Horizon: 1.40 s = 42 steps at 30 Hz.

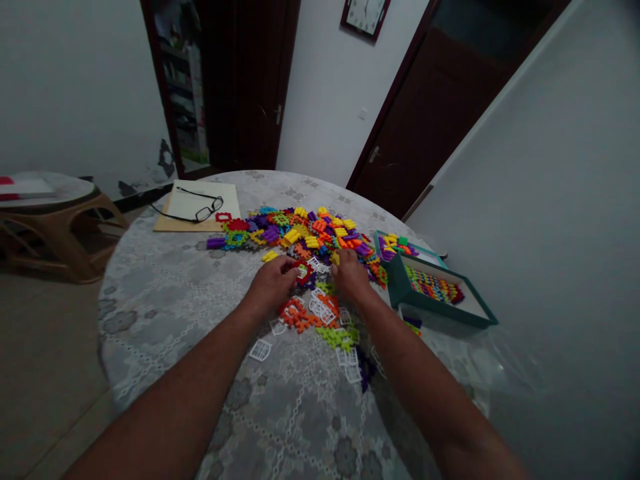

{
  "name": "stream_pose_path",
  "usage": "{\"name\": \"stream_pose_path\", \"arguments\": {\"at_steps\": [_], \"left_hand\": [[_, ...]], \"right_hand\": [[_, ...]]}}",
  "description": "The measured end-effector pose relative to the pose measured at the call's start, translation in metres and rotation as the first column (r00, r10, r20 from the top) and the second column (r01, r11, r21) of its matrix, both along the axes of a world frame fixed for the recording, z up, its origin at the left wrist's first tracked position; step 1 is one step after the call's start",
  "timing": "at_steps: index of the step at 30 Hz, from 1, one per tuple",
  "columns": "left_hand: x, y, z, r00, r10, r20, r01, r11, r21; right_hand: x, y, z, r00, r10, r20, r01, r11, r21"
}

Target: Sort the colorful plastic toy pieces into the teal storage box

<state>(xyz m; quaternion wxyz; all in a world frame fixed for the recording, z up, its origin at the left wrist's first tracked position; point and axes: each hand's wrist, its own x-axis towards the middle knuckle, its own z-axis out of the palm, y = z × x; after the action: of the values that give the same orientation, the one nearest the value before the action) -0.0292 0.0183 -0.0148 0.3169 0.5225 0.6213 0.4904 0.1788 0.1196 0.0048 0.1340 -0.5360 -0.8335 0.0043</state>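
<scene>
A heap of small plastic interlocking pieces [300, 233] in red, yellow, purple, green and orange lies across the middle of a round table [165, 293]. My left hand [273, 283] rests at the near edge of the heap, fingers curled around a red and white piece [303, 272]. My right hand [350, 275] sits just to the right, fingers bent down into the pieces; what it holds is hidden. Between and below my hands lie orange pieces [303, 319], green pieces [337, 337] and several white grid pieces [260, 350].
A teal box [400, 283] with a colourful printed lid stands at the table's right, some pieces on it. A pair of glasses [200, 210] lies on a cream pad [170, 220] at the back left. A wicker side table [55, 227] stands left; dark doors behind.
</scene>
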Motion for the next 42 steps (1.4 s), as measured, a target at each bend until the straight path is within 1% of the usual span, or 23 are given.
{"name": "stream_pose_path", "arguments": {"at_steps": [2,4,6,10,12,13,14,15,16,17,18,19,20,21,23,25,27,31,34,37,39,41,42], "left_hand": [[0.001,-0.001,0.0,1.0,-0.006,-0.019,0.006,1.0,0.003],[0.003,-0.002,0.0,0.999,-0.01,-0.045,0.01,1.0,0.006],[0.003,-0.004,0.001,0.998,-0.013,-0.063,0.014,1.0,0.009],[0.003,-0.004,0.002,0.998,0.004,-0.06,-0.005,1.0,-0.008],[0.004,-0.003,0.002,0.998,0.005,-0.067,-0.006,1.0,-0.016],[0.004,-0.003,0.002,0.997,0.002,-0.077,-0.004,1.0,-0.016],[0.004,-0.003,0.002,0.996,0.002,-0.091,-0.003,1.0,-0.011],[0.004,-0.003,0.002,0.994,0.002,-0.108,-0.002,1.0,-0.003],[0.004,-0.003,0.002,0.993,-0.001,-0.121,0.002,1.0,0.007],[0.004,-0.003,0.003,0.992,-0.014,-0.126,0.016,1.0,0.016],[0.004,-0.003,0.003,0.991,-0.039,-0.125,0.043,0.999,0.025],[0.004,-0.004,0.003,0.99,-0.079,-0.119,0.084,0.996,0.033],[0.004,-0.004,0.003,0.985,-0.129,-0.112,0.134,0.99,0.041],[0.005,-0.005,0.003,0.979,-0.179,-0.102,0.184,0.982,0.048],[0.005,-0.007,0.004,0.962,-0.262,-0.081,0.267,0.962,0.055],[0.006,-0.008,0.005,0.945,-0.321,-0.069,0.324,0.945,0.047],[0.007,-0.01,0.006,0.925,-0.377,-0.038,0.378,0.926,0.018],[0.009,-0.011,0.006,0.876,-0.474,0.087,0.478,0.878,-0.024],[0.008,-0.01,0.008,0.873,-0.481,0.079,0.484,0.875,-0.015],[0.005,-0.01,0.01,0.88,-0.475,0.002,0.475,0.88,0.004],[0.003,-0.008,0.01,0.876,-0.481,-0.029,0.481,0.877,-0.01],[0.002,-0.007,0.009,0.889,-0.456,-0.032,0.455,0.89,-0.031],[0.001,-0.007,0.009,0.902,-0.43,-0.029,0.429,0.902,-0.041]], "right_hand": [[0.002,0.008,-0.005,0.992,-0.089,0.092,0.091,0.996,-0.02],[0.002,0.012,-0.009,0.983,-0.12,0.142,0.125,0.992,-0.023],[0.002,0.014,-0.01,0.979,-0.139,0.147,0.143,0.99,-0.014],[0.006,0.015,-0.002,0.985,-0.165,0.039,0.165,0.986,0.021],[0.011,0.011,0.004,0.987,-0.16,-0.03,0.161,0.986,0.043],[0.013,0.005,0.007,0.988,-0.132,-0.086,0.135,0.99,0.029],[0.015,-0.002,0.009,0.983,-0.084,-0.162,0.082,0.997,-0.014],[0.017,-0.011,0.01,0.965,-0.018,-0.26,-0.004,0.997,-0.083],[0.018,-0.022,0.01,0.928,0.05,-0.37,-0.116,0.98,-0.16],[0.019,-0.034,0.009,0.875,0.103,-0.472,-0.233,0.946,-0.227],[0.019,-0.045,0.007,0.825,0.134,-0.549,-0.327,0.906,-0.27],[0.019,-0.056,0.005,0.785,0.149,-0.602,-0.387,0.876,-0.289],[0.018,-0.065,0.001,0.759,0.153,-0.633,-0.415,0.862,-0.29],[0.018,-0.072,-0.002,0.746,0.15,-0.649,-0.417,0.865,-0.279],[0.016,-0.079,-0.01,0.741,0.127,-0.659,-0.368,0.898,-0.241],[0.016,-0.079,-0.018,0.74,0.084,-0.667,-0.287,0.937,-0.2],[0.016,-0.076,-0.024,0.732,0.046,-0.68,-0.224,0.958,-0.177],[0.014,-0.073,-0.028,0.715,0.031,-0.699,-0.25,0.945,-0.213],[0.013,-0.078,-0.02,0.71,0.006,-0.704,-0.292,0.912,-0.287],[0.017,-0.084,-0.003,0.743,0.02,-0.669,-0.338,0.874,-0.349],[0.024,-0.085,0.015,0.792,0.071,-0.606,-0.331,0.885,-0.329],[0.038,-0.081,0.035,0.849,0.1,-0.519,-0.273,0.924,-0.269],[0.049,-0.076,0.045,0.874,0.092,-0.478,-0.227,0.945,-0.234]]}}
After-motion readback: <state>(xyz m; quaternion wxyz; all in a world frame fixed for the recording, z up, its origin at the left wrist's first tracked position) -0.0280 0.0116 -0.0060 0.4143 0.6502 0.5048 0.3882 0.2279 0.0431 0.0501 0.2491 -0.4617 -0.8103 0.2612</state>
